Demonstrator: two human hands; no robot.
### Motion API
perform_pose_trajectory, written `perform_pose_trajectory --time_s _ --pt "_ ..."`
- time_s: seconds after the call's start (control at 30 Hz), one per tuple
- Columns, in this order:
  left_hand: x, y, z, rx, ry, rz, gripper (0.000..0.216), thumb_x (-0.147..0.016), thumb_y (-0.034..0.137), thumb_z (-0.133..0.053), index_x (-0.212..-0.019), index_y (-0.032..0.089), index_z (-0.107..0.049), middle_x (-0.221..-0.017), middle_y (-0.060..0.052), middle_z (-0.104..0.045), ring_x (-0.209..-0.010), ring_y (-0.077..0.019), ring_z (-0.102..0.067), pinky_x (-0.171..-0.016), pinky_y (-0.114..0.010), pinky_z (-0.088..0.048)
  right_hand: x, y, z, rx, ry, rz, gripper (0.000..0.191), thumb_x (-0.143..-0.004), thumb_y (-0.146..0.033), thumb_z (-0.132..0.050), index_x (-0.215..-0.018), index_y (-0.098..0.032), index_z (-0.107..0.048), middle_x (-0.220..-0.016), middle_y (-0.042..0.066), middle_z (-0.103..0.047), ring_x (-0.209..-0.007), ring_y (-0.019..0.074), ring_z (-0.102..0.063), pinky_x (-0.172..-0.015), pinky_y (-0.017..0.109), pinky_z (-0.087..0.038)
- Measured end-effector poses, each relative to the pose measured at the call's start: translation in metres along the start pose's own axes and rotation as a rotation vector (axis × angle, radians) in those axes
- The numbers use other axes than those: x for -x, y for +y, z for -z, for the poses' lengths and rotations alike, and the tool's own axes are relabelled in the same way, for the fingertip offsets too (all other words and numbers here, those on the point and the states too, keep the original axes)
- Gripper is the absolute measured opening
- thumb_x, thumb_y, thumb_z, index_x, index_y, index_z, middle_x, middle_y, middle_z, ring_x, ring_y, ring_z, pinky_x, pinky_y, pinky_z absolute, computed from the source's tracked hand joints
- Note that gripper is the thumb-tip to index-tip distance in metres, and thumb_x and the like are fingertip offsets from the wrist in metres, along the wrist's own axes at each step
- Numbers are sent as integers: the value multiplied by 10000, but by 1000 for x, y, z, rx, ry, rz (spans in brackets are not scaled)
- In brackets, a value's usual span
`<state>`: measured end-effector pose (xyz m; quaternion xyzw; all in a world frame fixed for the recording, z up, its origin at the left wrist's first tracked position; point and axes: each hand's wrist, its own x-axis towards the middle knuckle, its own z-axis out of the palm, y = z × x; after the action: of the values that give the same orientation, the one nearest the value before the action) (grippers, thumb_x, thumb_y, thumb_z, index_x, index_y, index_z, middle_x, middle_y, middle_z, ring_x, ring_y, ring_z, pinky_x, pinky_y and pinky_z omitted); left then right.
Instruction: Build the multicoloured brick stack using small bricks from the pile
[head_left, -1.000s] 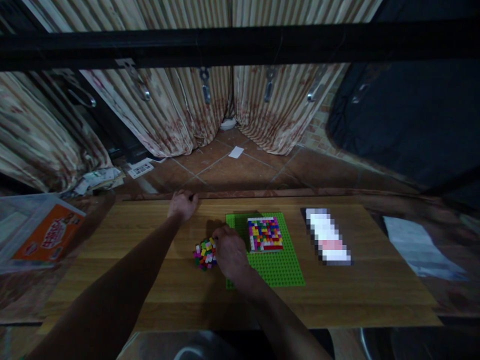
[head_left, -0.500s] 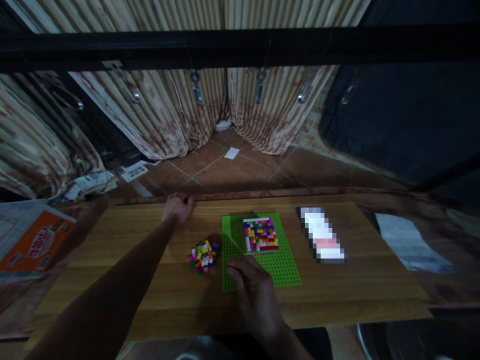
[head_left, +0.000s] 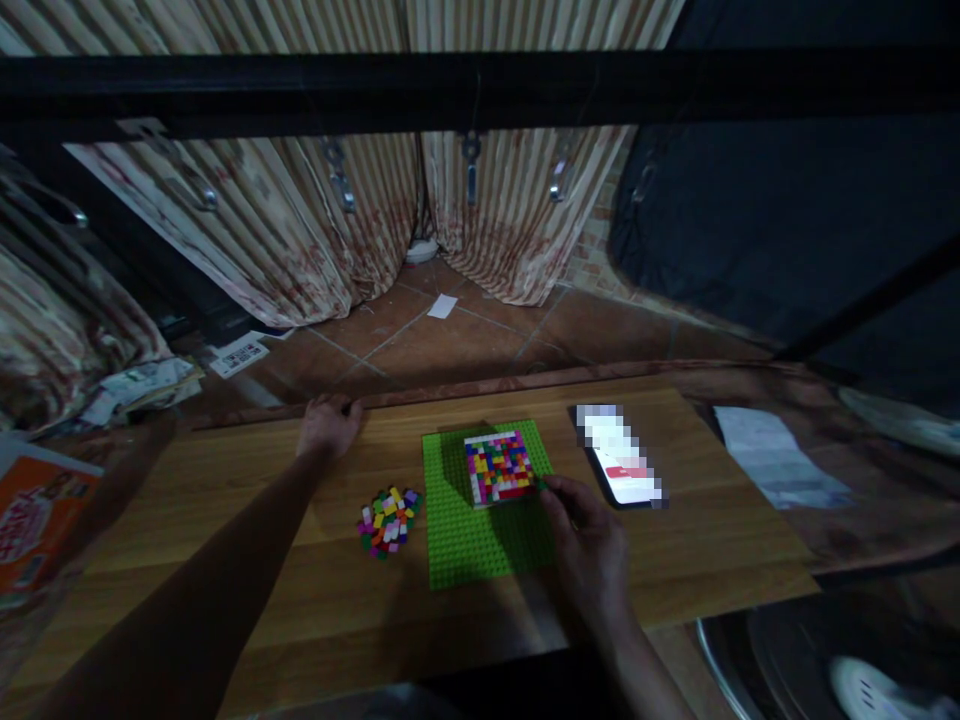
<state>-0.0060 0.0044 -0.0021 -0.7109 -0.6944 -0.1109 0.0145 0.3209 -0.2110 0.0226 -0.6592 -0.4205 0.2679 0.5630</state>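
My right hand [head_left: 592, 540] pinches a small green brick [head_left: 541, 483] between thumb and fingertips, just off the right side of the brick mosaic [head_left: 499, 468]. That mosaic is a square of many coloured bricks with a white row along its far side, set on a green studded baseplate [head_left: 480, 550]. At the table's far edge, my left hand [head_left: 328, 427] is closed, its fingers curled over the edge and partly hidden. A loose pile of coloured bricks [head_left: 388, 522] lies left of the baseplate.
A phone [head_left: 619, 455] with a lit, blurred screen lies right of the baseplate on the wooden table [head_left: 300, 600]. Off the table are a white sheet [head_left: 772, 455] at right and an orange box [head_left: 37, 530] at left. Striped curtains [head_left: 300, 220] hang beyond a dark bar.
My right hand has moved right and away from me, from the baseplate's near left part to the mosaic's right side. The view has turned right. My left hand stays at the table edge.
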Motion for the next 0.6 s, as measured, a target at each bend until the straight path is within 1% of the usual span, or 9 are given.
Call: perform_pose_trajectory --time_s 0.13,0.27,0.43,0.6 --pt "1 0 1 10 -6 6 422 -905 428 -359 -867 184 -701 -1023 -151 -717 -1072 -312 -623 -1007 -419 -456 -5 4 -3 22 -16 28 229 -853 -374 -652 -947 -189 -750 -941 87 -761 -823 213 -709 -736 355 -579" --pt "1 1 2 40 -7 12 410 -904 428 -370 -873 188 -701 -1033 -151 -716 -1067 -316 -623 -991 -423 -466 -7 4 -6 10 -38 68 202 -861 -350 -641 -923 -199 -759 -930 78 -752 -840 208 -702 -760 359 -571" --pt "1 3 3 14 -5 3 417 -906 414 -356 -877 185 -705 -1016 -138 -722 -1051 -299 -626 -993 -406 -465 -8 4 -5 39 -62 86 219 -880 -347 -619 -960 -195 -756 -954 80 -745 -864 213 -700 -771 363 -564" --pt "2 4 5 4 -11 5 434 -905 416 -349 -893 173 -708 -1028 -137 -724 -1057 -295 -626 -996 -396 -457 -7 2 -1 136 -88 86 251 -893 -370 -600 -987 -184 -741 -974 94 -754 -843 222 -708 -753 357 -564"
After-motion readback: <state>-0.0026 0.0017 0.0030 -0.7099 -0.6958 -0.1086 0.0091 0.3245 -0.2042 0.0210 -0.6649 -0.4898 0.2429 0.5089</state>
